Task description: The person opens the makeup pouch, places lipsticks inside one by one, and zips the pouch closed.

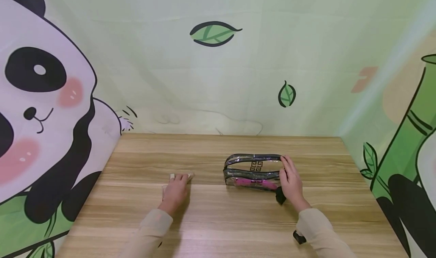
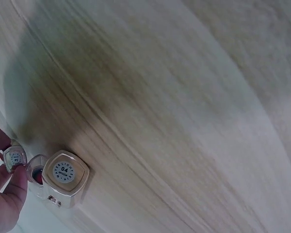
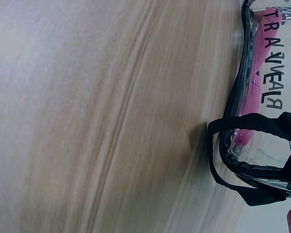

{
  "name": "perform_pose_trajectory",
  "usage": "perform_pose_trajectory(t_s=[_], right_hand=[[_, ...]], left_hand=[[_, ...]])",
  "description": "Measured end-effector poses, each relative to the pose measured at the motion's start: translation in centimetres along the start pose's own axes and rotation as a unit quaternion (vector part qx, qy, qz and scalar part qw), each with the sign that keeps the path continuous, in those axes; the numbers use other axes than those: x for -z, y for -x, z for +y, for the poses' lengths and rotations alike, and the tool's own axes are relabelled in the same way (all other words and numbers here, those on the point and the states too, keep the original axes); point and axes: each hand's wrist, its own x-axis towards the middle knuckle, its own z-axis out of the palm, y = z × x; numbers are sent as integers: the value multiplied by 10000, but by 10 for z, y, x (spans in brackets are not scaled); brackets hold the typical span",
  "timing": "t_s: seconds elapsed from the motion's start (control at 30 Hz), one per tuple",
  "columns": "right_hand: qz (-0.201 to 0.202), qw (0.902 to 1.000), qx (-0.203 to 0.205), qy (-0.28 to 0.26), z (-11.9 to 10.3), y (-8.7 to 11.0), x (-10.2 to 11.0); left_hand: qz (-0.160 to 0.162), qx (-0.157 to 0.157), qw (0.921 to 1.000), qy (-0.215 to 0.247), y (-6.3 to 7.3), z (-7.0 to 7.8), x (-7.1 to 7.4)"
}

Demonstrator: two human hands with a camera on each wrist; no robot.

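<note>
Backdrop (image 1: 252, 64) w/ leaf art was right behind the table (image 1: 211, 227), and a strap (image 1: 280, 196) stuck out near the right hand (image 1: 292, 182). Clear pouch (image 1: 238, 166) lay on the table approx mid-right, long axis L-R, pink thing (image 1: 252, 183) inside pointing same way. Right hand touched its R end, couldn't tell if clamped. Left hand (image 1: 176, 189), well apart from it, pinched a small bottle (image 2: 14, 156), "04" bottle (image 2: 64, 175) near its fingertips, labelled end facing the wrist cam.

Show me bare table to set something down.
Bare table lies between the left grip and clear pouch, and behind the pouch toward the backdrop. Crowded: the black strap beside the right grip; small containers by the left.
</note>
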Motion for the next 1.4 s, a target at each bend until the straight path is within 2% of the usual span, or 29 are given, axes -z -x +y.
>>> perform_pose_trajectory(t_s=[0.17, 0.43, 0.7, 1.07, 1.23, 1.4], right_hand=[[5, 10000, -13, -26, -2, 0, 1], [8, 10000, 14, -17, -2, 0, 1], [19, 10000, 31, -6, -1, 0, 1], [4, 10000, 37, 31, 0, 0, 1], [-2, 10000, 30, 15, -1, 0, 1], [-26, 10000, 25, 18, -1, 0, 1]], left_hand=[[-58, 21, 10000, -35, 0, 0, 1], [-161, 268, 9995, -83, 0, 3, 4], [17, 192, 9998, 18, -2, 2, 4], [350, -19, 9988, 338, -7, 7, 12], [361, -106, 9988, 301, -11, 8, 16], [551, -290, 9977, 276, -14, 9, 21]])
